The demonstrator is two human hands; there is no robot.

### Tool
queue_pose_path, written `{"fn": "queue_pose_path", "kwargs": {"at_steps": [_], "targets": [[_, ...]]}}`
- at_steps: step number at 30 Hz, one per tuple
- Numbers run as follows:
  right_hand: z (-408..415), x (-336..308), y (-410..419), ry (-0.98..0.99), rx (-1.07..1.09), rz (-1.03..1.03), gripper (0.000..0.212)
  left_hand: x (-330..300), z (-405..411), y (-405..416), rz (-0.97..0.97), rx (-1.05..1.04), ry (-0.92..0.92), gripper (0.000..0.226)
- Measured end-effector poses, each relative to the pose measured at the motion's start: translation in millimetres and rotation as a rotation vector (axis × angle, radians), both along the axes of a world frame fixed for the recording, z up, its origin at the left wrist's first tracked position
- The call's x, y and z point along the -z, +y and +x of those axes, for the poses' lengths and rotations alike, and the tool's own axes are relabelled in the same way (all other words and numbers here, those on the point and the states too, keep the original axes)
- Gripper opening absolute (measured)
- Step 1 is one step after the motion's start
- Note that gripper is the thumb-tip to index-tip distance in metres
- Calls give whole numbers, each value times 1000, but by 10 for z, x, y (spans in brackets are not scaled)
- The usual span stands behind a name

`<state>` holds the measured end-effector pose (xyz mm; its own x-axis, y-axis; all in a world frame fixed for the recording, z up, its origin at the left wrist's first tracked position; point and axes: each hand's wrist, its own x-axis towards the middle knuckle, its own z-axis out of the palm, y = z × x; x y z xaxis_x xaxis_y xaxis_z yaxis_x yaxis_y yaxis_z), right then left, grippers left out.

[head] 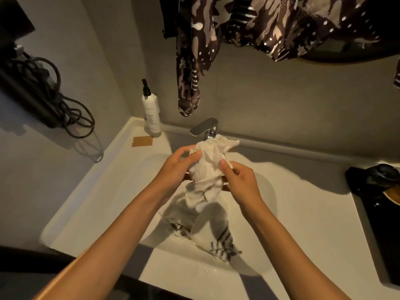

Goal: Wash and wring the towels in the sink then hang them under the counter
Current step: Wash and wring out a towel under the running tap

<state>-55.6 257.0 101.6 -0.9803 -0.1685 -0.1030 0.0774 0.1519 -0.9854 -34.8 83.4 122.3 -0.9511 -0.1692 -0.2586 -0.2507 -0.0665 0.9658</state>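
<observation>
Two hands are on one towel at this moment: our left hand point(184, 163) and right hand point(240, 180) both close their fingers around the bunched, plain white terry towel point(205, 169), lifted above the basin of the white moulded sink point(303, 213) and just in front of the chrome lever tap point(204, 127). The left hand pinches the upper bundle from its side, thumb over the cloth; the right hand grips a little lower, opposite it, fingers curled in. Beneath both hands, down in the basin, lies a second white towel with dark brown stripes point(218, 241), crumpled and touching the hanging tail of the first. We judge the white towel to be wet, so heavier than it looks, limp and floppy, with no stiffness to hold a shape; it will sag and drip from wherever it is not supported. It should not be slippery, since the terry pile gives good purchase, and it cannot break. For wringing we would gather it into a rope and take hold near each end, hands apart, twisting in opposite directions over the basin. Beyond the left hand, on the counter point(112, 169), stands a white pump bottle with a black nozzle point(151, 113); whether water is running we cannot tell.
</observation>
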Motion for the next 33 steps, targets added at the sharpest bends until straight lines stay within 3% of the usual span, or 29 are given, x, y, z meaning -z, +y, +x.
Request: {"fn": "queue_pose_path", "kwargs": {"at_steps": [3,5,8,10,13,16,20,23,26,30,32,33], "targets": [[-33,3,79,-5,50,25,90,2,64,-91,-166,1,29,22],[-38,-64,103,54,36,45,91,41,101,-136,-253,-31,0,21],[-6,-119,78,69,79,9,76,121,133,-152,-311,-136,-59,14],[1,-155,18,-41,101,-107,57,79,203,-73,-508,-214,11,11],[-5,-230,-70,-214,24,-303,35,-94,310,130,-593,-119,208,36],[49,-236,-122,-238,-71,-345,32,-175,313,254,-599,29,116,54],[99,-212,-135,-264,-179,-325,29,-70,350,246,-701,-99,205,21],[109,-229,-129,-217,-141,-303,31,-53,394,191,-602,-99,237,3],[78,-170,-126,-202,3,-288,39,-71,362,93,-418,-109,146,14],[24,-186,-156,-528,-37,-416,68,-171,304,124,245,-179,50,27],[-15,-181,-187,-648,-4,-420,61,-206,303,175,444,-244,24,29],[-42,-152,-202,-640,63,-328,58,-223,313,182,509,-274,22,28]]}}
